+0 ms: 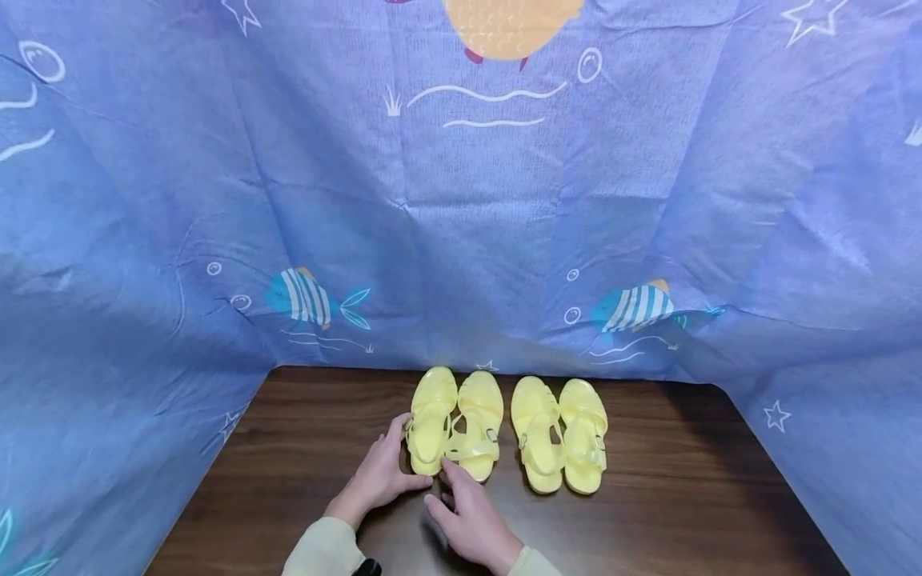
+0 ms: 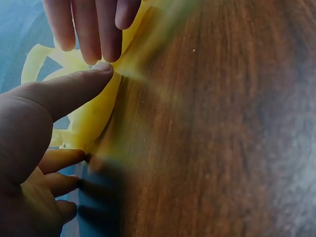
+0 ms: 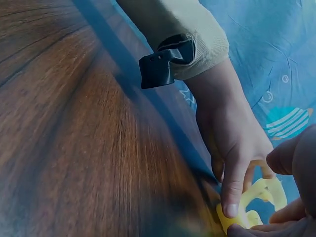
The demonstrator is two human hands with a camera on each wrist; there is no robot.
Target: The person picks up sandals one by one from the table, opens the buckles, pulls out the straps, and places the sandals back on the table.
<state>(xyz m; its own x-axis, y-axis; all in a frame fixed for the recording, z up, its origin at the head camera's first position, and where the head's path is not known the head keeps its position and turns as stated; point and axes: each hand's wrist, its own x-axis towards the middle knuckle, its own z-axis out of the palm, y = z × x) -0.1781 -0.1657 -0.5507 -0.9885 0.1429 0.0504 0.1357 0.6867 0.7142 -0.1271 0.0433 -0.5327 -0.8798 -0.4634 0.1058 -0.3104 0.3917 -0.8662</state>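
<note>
Two pairs of yellow jelly sandals stand side by side on the table, toes toward the back. My left hand [image 1: 382,472] is at the leftmost sandal [image 1: 430,436], with its fingers along the outer side and its thumb at the heel. My right hand [image 1: 471,516] reaches in from the right, its fingertips by the heels of that sandal and its neighbour [image 1: 477,464]. In the left wrist view, the left thumb [image 2: 79,86] and the right fingers [image 2: 89,34] meet close to the yellow heel [image 2: 94,116]. Neither hand is curled round a sandal.
The second pair, a sandal [image 1: 542,448] and its mate [image 1: 583,448], stands a short way to the right. A dark brown wooden table [image 1: 684,480] lies under everything. Blue cloth [image 1: 475,240] printed with fish hangs behind and along both sides. A black wrist device [image 3: 160,69] sits at the left cuff.
</note>
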